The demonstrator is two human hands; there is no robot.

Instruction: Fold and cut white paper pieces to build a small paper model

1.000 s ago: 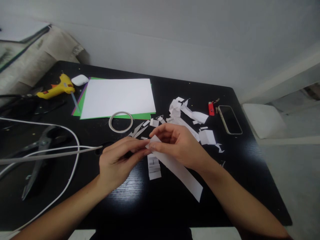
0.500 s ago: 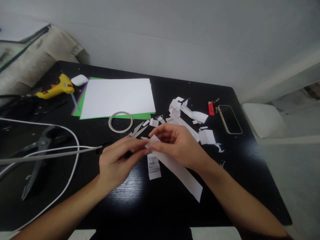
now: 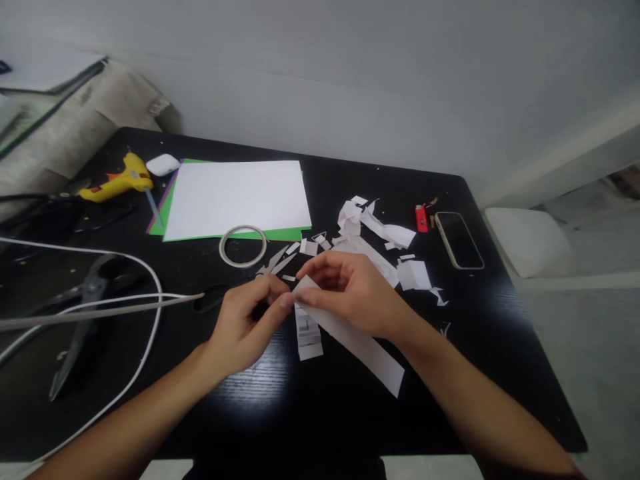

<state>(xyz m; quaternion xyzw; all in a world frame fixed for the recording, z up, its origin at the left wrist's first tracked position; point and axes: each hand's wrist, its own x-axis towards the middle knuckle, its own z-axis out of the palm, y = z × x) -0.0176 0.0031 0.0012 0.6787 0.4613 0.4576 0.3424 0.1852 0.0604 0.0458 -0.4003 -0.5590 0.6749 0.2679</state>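
A long strip of white paper (image 3: pixel 357 343) slants down to the right above the black table. My right hand (image 3: pixel 350 290) pinches it near its upper end, thumb on top and fingers underneath. At that same end, the thumb and curled forefinger of my left hand (image 3: pixel 250 320) close on the strip's tip. Just below lies a small folded piece of white paper (image 3: pixel 309 337), partly covered by the strip. Scissors (image 3: pixel 277 261) lie beyond my left hand, their blades pointing away and part of them hidden.
White paper scraps (image 3: pixel 370 257) are strewn behind my right hand. A tape ring (image 3: pixel 243 247) touches stacked paper sheets (image 3: pixel 237 197). At left are a yellow glue gun (image 3: pixel 120 183), pliers-like cutters (image 3: pixel 90 293) and a looped white cable (image 3: pixel 153 327). A red lighter (image 3: pixel 421 219) and phone (image 3: pixel 459 240) lie right.
My left hand's forefinger has curled in and its thumb has risen to the strip's tip. The strip's lower end has lifted slightly. The camera view has shifted a little.
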